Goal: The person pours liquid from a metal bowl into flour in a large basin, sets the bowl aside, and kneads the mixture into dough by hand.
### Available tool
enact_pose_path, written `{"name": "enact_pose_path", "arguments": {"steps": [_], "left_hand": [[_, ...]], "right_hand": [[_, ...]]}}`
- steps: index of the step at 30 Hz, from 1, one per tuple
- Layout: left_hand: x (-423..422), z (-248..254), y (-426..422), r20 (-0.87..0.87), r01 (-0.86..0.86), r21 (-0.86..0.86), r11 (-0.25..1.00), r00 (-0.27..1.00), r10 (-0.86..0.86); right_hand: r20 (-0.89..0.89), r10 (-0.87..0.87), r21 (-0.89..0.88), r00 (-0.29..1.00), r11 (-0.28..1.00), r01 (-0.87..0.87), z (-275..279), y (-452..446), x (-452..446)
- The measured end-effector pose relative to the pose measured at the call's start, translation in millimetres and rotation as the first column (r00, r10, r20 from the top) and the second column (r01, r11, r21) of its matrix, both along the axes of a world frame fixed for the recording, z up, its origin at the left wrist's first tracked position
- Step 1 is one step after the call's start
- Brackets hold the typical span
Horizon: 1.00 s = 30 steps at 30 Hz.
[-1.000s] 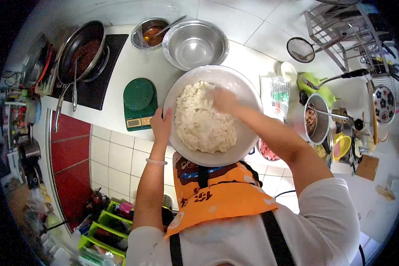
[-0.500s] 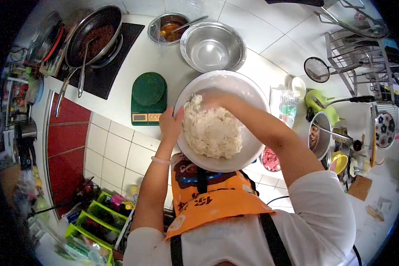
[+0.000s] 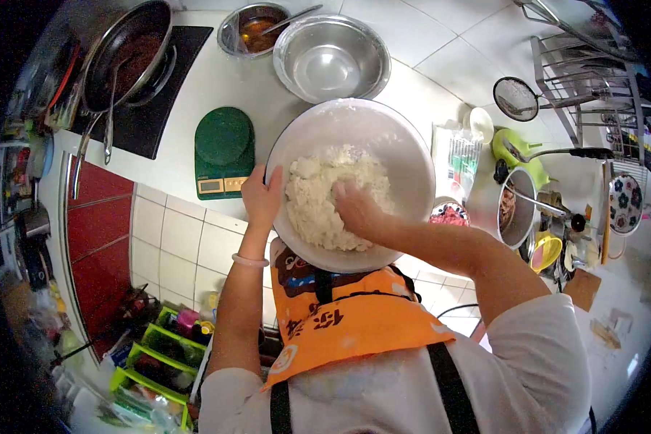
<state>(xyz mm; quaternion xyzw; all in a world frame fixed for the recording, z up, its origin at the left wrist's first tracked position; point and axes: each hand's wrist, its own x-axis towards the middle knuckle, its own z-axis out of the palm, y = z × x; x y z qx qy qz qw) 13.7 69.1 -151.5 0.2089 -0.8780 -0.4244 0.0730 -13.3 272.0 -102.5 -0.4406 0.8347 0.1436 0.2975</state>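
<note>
A large white bowl (image 3: 405, 145) stands at the counter's front edge, against the orange apron. In it lies a lumpy, pale mass of dough (image 3: 315, 210), with loose flour on the far wall. My left hand (image 3: 262, 194) grips the bowl's left rim, thumb on the inside. My right hand (image 3: 358, 210) reaches in from the right, its curled fingers pressed into the middle of the dough. Motion blurs those fingertips and the dough partly hides them.
Left of the bowl sits a green kitchen scale (image 3: 224, 152). Behind are a steel bowl (image 3: 369, 61) and a smaller bowl of amber liquid (image 3: 257, 32). A frying pan (image 3: 126, 65) is on the hob. Right stand a dish of red meat (image 3: 450, 214) and a pot (image 3: 517, 210).
My right hand has moved from the far left of the bowl towards me, onto the dough's middle. The dough looks reshaped. My left hand stays at the rim; the view has shifted slightly.
</note>
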Motion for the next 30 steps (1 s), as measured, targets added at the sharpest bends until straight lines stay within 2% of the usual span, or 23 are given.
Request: {"name": "enact_pose_path", "arguments": {"steps": [2, 4, 6, 7, 9, 10, 11, 12, 13, 14, 15, 16, 18, 19, 21, 22, 24, 26, 28, 30], "left_hand": [[-2, -8, -2, -0.072, 0.023, -0.066, 0.998, 0.997, -0.028], [-13, -3, -12, -0.150, 0.045, -0.145, 0.988, 0.986, -0.067], [-46, 1, -24, -0.102, 0.055, 0.033, 0.998, 0.993, -0.051], [-71, 2, -29, -0.156, 0.058, 0.054, 0.997, 0.987, -0.049], [-132, -32, -33, -0.145, -0.030, 0.156, 0.987, 0.988, 0.052], [-157, -30, -32, -0.163, -0.013, 0.149, 0.989, 0.986, 0.038], [-180, -25, -30, 0.123, -0.070, 0.451, 0.890, 0.992, 0.015], [-192, -24, -26, 0.385, -0.204, 0.675, 0.709, 0.917, -0.103], [-200, -38, -23, 0.374, -0.182, 0.674, 0.716, 0.920, -0.117], [-208, -60, -21, 0.305, -0.174, 0.743, 0.647, 0.948, -0.096], [-214, -69, -19, 0.240, -0.158, 0.804, 0.573, 0.968, -0.069], [-211, -55, -12, 0.230, -0.138, 0.802, 0.581, 0.969, -0.087], [-196, -36, -2, 0.052, -0.084, 0.795, 0.601, 0.996, 0.071], [-196, -38, -1, 0.045, -0.069, 0.790, 0.609, 0.998, 0.055], [-196, -32, 0, -0.052, -0.011, 0.839, 0.544, 0.994, 0.100], [-192, -27, 1, -0.057, -0.001, 0.836, 0.549, 0.994, 0.088], [-187, -19, 2, -0.175, 0.045, 0.775, 0.630, 0.973, 0.147], [-186, -15, -4, -0.253, 0.100, 0.778, 0.621, 0.954, 0.164], [-180, -4, -15, -0.325, 0.155, 0.777, 0.611, 0.929, 0.178], [-172, 16, -29, -0.377, 0.144, 0.688, 0.711, 0.909, 0.180]], "right_hand": [[-0.074, 0.024, 0.028, 0.997, 0.999, -0.022, -24, -6, -8], [-0.156, 0.043, 0.048, 0.987, 0.998, -0.036, -23, -14, -13], [-0.143, 0.066, 0.055, 0.988, 0.997, -0.059, -15, -11, -12], [-0.161, 0.058, 0.051, 0.985, 0.997, -0.051, -17, -8, -11], [-0.192, -0.097, -0.148, 0.977, 0.987, 0.069, -28, -1, -7], [-0.209, -0.112, -0.156, 0.972, 0.984, 0.080, -24, 5, -6], [-0.121, -0.151, -0.166, 0.981, 0.978, 0.130, -18, 12, -4], [-0.029, -0.190, -0.172, 0.981, 0.968, 0.182, -11, 16, -3], [0.049, -0.257, -0.129, 0.965, 0.957, 0.262, 34, 12, -6], [0.037, -0.275, -0.137, 0.961, 0.951, 0.278, 36, 17, -5], [-0.077, -0.310, -0.223, 0.948, 0.932, 0.287, 36, 27, 1], [-0.186, -0.350, -0.306, 0.918, 0.908, 0.285, 38, 35, 6], [-0.169, -0.398, -0.258, 0.902, 0.901, 0.349, 41, 43, 9], [-0.142, -0.425, -0.196, 0.894, 0.897, 0.396, 43, 46, 12], [-0.135, -0.465, -0.246, 0.875, 0.871, 0.425, 38, 50, 16], [-0.121, -0.489, -0.283, 0.864, 0.851, 0.442, 34, 52, 19], [-0.125, -0.491, -0.323, 0.862, 0.841, 0.433, 31, 56, 18], [-0.129, -0.492, -0.363, 0.861, 0.831, 0.421, 32, 57, 16], [-0.099, -0.537, -0.505, 0.837, 0.752, 0.423, 54, 55, 13], [-0.034, -0.573, -0.507, 0.819, 0.716, 0.480, 81, 51, 9]]}}
